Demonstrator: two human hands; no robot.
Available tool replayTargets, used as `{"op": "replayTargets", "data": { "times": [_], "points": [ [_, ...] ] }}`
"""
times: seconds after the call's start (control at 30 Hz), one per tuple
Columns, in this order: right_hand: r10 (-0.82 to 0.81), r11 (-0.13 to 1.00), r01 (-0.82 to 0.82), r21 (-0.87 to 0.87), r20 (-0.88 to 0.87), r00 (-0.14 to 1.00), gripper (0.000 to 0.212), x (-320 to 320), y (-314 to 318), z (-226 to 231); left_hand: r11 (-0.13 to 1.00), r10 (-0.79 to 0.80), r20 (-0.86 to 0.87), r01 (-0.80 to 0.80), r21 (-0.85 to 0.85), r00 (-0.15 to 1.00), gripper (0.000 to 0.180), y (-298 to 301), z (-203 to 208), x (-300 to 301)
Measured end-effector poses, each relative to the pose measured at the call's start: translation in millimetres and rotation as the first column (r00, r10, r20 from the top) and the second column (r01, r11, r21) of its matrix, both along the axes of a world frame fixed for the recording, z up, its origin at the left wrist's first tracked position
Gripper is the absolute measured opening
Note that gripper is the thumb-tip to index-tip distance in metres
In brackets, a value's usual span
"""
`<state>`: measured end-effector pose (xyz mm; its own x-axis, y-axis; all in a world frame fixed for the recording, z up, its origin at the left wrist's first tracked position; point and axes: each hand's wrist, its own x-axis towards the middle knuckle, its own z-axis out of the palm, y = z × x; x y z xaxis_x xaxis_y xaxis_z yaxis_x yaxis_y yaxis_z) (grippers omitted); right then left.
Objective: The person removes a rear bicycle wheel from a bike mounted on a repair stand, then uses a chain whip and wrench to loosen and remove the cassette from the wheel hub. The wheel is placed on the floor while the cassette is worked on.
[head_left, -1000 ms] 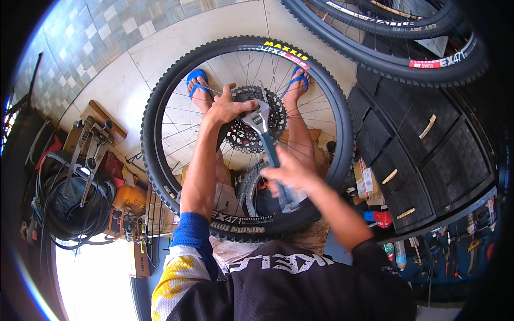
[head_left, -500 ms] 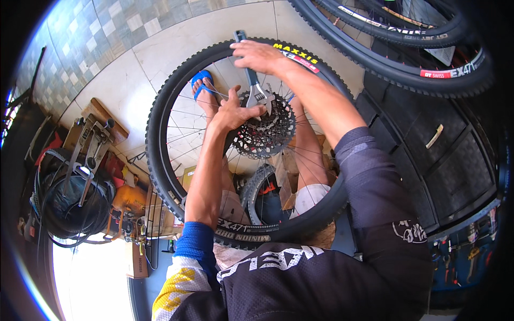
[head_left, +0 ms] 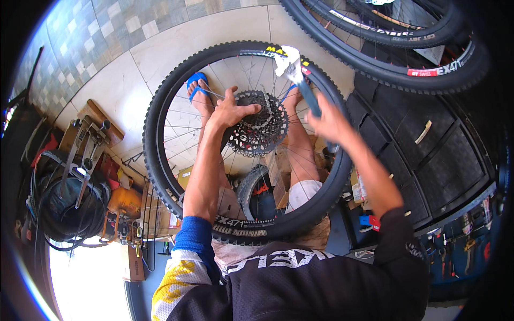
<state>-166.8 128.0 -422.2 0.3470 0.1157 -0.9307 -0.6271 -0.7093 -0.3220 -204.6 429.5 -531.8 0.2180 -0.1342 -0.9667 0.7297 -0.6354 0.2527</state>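
Using the bike wheel as the anchor here, since it sits upright right in front of the person and everything hangs off it. Way off to the left of the wheel there's a messy pile: coiled black cables, some metal tools and an orange thing down on the floor. Just left of the wheel's hub, a foot in a blue sandal shows through the spokes on the pale tiles.

At the wheel's centre is the cassette, that black stack of toothed cogs. The left hand is spread over its left side, fingers wrapped onto the cogs, so it's got a proper hold on the cassette.

Up and to the right of the hub, near the wheel's top rim, a wrench with a blue handle and silver head pokes above the tyre. The right hand is closed around its handle, a bit blurred.

Further right of the wheel stands a dark cabinet, with two more wheels leaning above it.
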Motion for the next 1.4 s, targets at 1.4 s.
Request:
{"op": "replayTargets", "data": {
  "times": [1.4],
  "points": [
    [0.578,0.779,-0.477,0.408,-0.171,0.798,0.046,-7,-45,-63,0.996,-0.092,0.040,0.092,0.014,0.995,0.124,-10,11,9]
  ]
}}
